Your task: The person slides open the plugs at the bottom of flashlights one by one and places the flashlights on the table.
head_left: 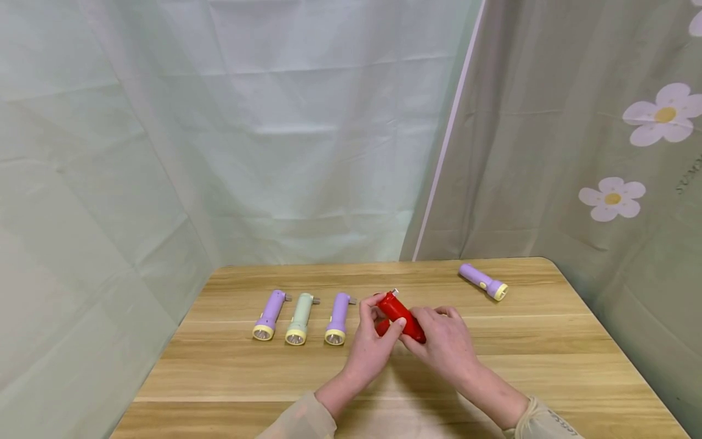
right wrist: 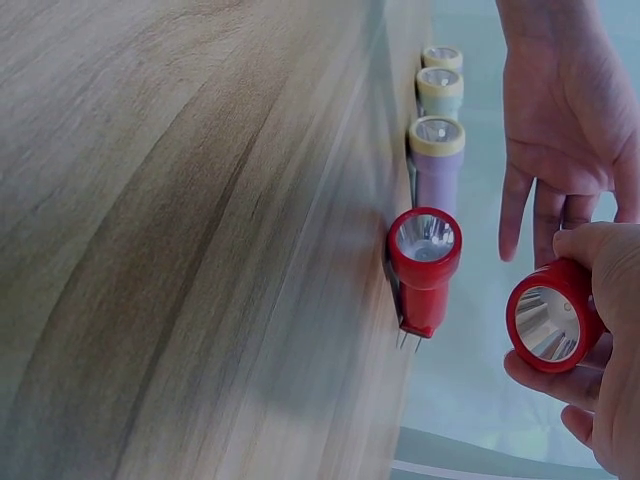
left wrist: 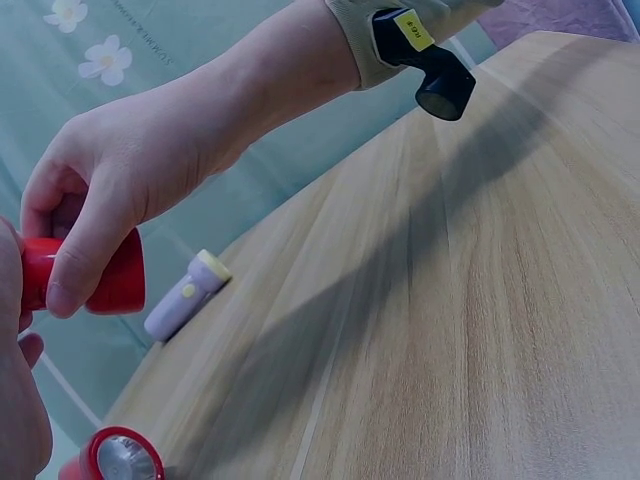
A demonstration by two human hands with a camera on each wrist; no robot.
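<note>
A red flashlight (head_left: 406, 317) is held up between both hands, with metal plug prongs (head_left: 395, 292) sticking out near its tail end. My right hand (head_left: 446, 342) grips it round the head end, thumb along its side; its reflector (right wrist: 548, 325) shows in the right wrist view. The left hand (head_left: 370, 350) has its thumb and index finger at the tail end, while its other fingers (right wrist: 517, 205) extend loosely. A second red flashlight (right wrist: 425, 275) lies on the table beneath, prongs out, partly hidden behind the left hand in the head view.
Left on the wooden table (head_left: 230, 378) lie a purple flashlight (head_left: 270, 314), a green one (head_left: 300, 318) and another purple one (head_left: 338, 317), prongs out. A further purple flashlight (head_left: 482, 281) lies at the back right. Curtains (head_left: 329, 152) hang behind the table.
</note>
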